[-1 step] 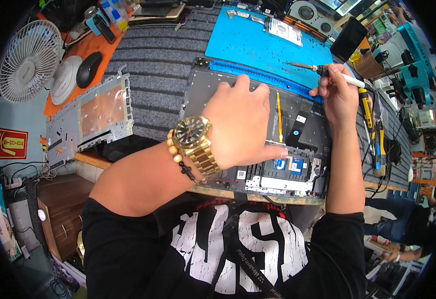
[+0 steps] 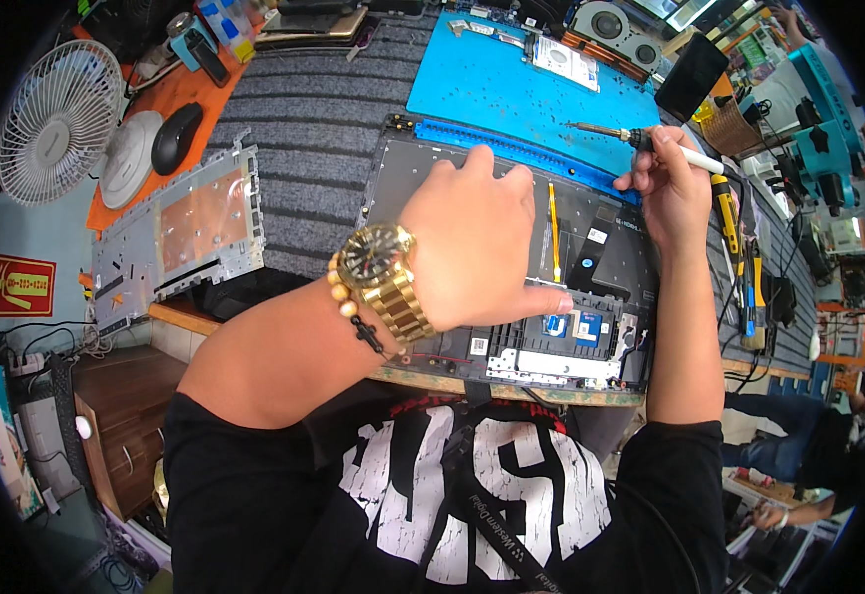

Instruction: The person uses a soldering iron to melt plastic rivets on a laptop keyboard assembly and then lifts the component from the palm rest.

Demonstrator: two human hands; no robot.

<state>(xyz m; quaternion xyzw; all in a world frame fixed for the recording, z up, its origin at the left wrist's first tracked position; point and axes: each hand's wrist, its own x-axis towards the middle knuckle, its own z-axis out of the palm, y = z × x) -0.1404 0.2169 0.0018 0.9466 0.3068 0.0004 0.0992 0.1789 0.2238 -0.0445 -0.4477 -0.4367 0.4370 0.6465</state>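
Observation:
My left hand (image 2: 474, 241) lies over a dark laptop case (image 2: 400, 180), its fingers spread and the thumb stretched toward the touchpad assembly (image 2: 563, 342). Fingertips reach near the blue strip (image 2: 512, 140) along the case's far edge; whether they press on the case I cannot tell. In my right hand (image 2: 678, 193), closed around its white handle, is a soldering iron (image 2: 695, 156). Its tip points left, above the blue work mat (image 2: 487, 84). A yellow strip (image 2: 554, 233) and a black flat cable (image 2: 591, 259) show on the case between my hands.
Left of the case lies a metal laptop panel (image 2: 170, 233); beyond it are a black mouse (image 2: 176, 139) and a white fan (image 2: 59, 121). A drive (image 2: 566, 64) rests on the mat. Yellow-handled tools (image 2: 725, 213) lie right of my right forearm. Another person (image 2: 799, 436) is at far right.
My left wrist and hand have shifted very slightly to the left and away from me. The right hand with the soldering iron stays where it was.

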